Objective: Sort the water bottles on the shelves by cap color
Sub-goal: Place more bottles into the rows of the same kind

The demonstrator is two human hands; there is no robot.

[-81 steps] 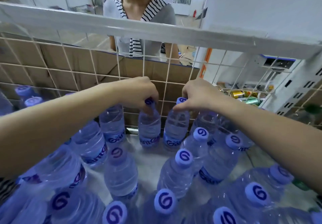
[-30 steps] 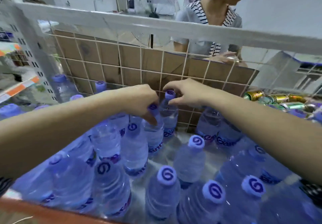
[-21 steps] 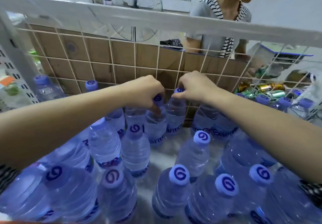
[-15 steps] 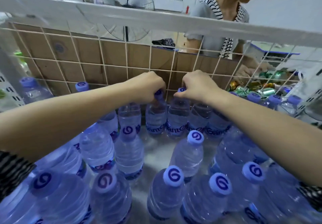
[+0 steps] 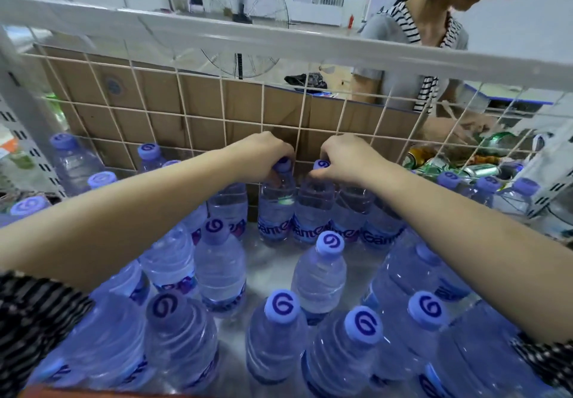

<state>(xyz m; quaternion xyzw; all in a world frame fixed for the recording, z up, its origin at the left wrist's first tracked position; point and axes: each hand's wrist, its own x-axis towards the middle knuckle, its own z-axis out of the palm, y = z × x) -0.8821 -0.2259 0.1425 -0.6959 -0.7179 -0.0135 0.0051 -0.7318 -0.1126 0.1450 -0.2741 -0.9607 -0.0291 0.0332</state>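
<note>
Both held bottles are now standing closer together and nearer the wire grid (image 5: 263,112) than before. Left grip (image 5: 263,155) is clamping the left bottle (image 5: 276,208) by its cap, and right grip (image 5: 347,157) is pinching the right bottle (image 5: 313,208) likewise. They are touching on the shelf (image 5: 273,261), extending a purple-capped back row, so this pair is probably placed.

Your left hand (image 5: 263,157) and right hand (image 5: 348,157) sit close together at the centre of the frame, each with fingers curled round the top of an upright, purple-capped water bottle. The left bottle (image 5: 276,208) and the right bottle (image 5: 313,208) touch side by side in the back row, against the wire grid (image 5: 221,103). More bottles (image 5: 319,273) crowd the shelf (image 5: 269,258) across the lower frame. Cardboard (image 5: 198,109) stands behind the grid. Cans (image 5: 479,169) lie at the right edge, and another person (image 5: 403,56) stands at upper right.
</note>
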